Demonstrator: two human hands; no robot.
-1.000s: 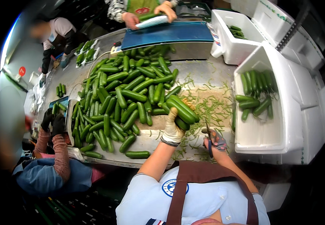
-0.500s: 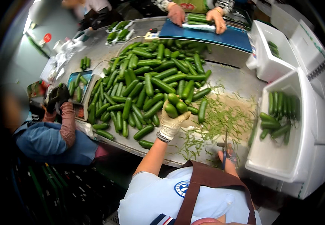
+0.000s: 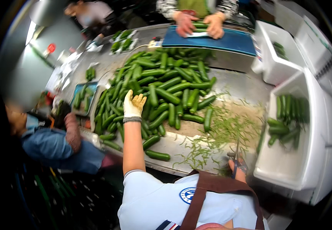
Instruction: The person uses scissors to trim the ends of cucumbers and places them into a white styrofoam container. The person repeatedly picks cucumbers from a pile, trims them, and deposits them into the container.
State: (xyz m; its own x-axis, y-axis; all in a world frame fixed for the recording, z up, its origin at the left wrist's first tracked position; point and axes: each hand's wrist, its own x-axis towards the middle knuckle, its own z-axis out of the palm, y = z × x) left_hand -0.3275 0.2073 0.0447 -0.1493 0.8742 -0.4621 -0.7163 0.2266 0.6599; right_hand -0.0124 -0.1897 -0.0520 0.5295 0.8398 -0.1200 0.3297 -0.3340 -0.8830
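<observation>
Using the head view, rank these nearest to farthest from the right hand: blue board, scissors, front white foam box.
From the right hand:
1. Scissors, held in it.
2. Front white foam box, just to its right.
3. Blue board, far ahead, slightly left.

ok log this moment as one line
left hand: gloved, open, at cucumber pile | right hand: holding scissors | nearer foam box: cucumbers inside

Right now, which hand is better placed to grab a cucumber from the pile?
Left, I'd say: the left hand looks empty and is at the cucumber pile, while the right hand holds scissors near the green scraps.
</observation>
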